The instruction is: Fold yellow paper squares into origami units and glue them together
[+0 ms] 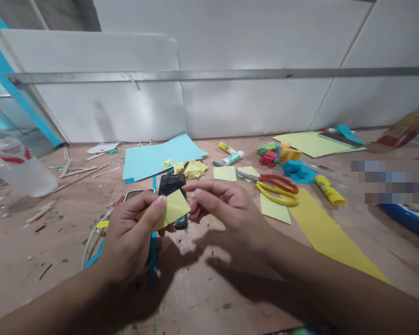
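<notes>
My left hand (131,232) pinches a small pale yellow sheet of paper (177,205) between thumb and fingers. Crease lines cross the paper, and its lower left part is hidden by the thumb. Just right of the sheet is my right hand (233,214), its index finger stretched toward the paper's edge and its other fingers curled. I see nothing held in it. Behind the hands lie folded yellow paper pieces (194,169) and a black phone (167,184). A second, white-edged phone is partly covered by my left hand.
Scissors (281,188) with red and yellow handles lie among yellow paper squares (225,173). Glue sticks (233,158), blue sheets (146,160) and colored folded pieces (298,171) sit farther back. At left stand a plastic bottle (24,172) and scattered sticks (80,177).
</notes>
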{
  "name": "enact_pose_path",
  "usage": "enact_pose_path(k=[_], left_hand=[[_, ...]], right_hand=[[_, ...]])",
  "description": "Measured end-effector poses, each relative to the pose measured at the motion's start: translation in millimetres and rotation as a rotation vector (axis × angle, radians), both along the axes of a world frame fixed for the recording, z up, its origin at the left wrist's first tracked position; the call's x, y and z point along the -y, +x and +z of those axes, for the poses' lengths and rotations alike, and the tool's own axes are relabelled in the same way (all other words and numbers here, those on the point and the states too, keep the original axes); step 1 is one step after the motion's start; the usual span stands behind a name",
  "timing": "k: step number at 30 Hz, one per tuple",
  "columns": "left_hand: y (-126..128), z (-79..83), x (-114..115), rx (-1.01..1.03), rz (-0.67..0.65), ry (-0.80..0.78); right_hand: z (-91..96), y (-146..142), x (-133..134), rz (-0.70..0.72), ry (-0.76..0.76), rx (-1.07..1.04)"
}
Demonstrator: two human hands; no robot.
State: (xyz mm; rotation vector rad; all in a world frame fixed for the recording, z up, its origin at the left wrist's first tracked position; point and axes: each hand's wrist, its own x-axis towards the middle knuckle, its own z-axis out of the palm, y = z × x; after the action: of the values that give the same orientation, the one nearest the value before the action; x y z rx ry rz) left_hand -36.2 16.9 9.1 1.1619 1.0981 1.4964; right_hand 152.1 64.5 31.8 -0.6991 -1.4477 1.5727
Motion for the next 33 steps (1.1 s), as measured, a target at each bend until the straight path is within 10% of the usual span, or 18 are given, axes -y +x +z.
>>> enact_pose_path(k=[9,16,21,25,33], left_hand=[[3.3,1.2,2.1,0.074,-0.101,-0.071],[5.0,5.2,-6.5,0.218,-0.144,-0.164],[3.6,-0.1,-11.8,0.194,-0.082,-0.093],[3.9,1.5,-10.4,0.173,-0.090,-0.094],[7.6,8.4,-7.9,0.137,-0.097,-0.097]], right_hand=[[-3.1,-1.6,0.5,-0.025,-0.047,0.056],[-3.8,13.3,-9.3,-0.143,0.842,0.287],[-2.0,18.0,-14.5,-0.062,1.013,0.320],[-0.7,16.9,-16.1,-0.040,0.934,0.342],[-5.6,11.3,-15.1,-0.087,0.205,0.230]])
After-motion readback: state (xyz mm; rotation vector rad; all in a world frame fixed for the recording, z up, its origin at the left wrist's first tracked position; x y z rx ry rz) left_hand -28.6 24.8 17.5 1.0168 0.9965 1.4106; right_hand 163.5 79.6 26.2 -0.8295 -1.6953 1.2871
